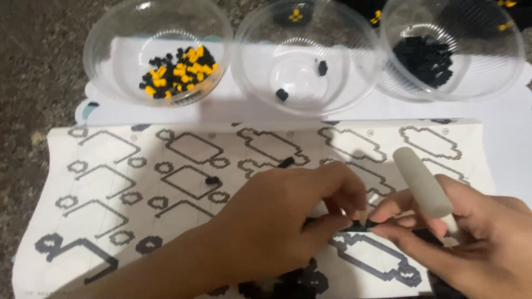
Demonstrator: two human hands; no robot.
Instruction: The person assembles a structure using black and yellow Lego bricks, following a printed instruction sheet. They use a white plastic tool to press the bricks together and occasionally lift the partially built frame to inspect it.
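Small black piece [359, 226] pinched low and centre-right, over the printed pattern sheet [111, 166]. Left hand [288, 218] reaching in from lower left, palm down, fingers curled narrow, thumb and forefinger tips nipping the piece's left end. Right hand [471, 238] entering from lower right, fingertips closed on the piece's right end, meeting the left hand's tips; pale grey cylindrical tool [422, 181] tucked in the same hand, angled up and to the left. Two loose black bits [211, 180] lying on the sheet, left of and above the hands. Beyond the sheet, three clear plastic bowls in a row: left bowl [111, 33] with mixed black and yellow bits, middle bowl [255, 50] with two black bits, right bowl [499, 66] with a heap of black bits.
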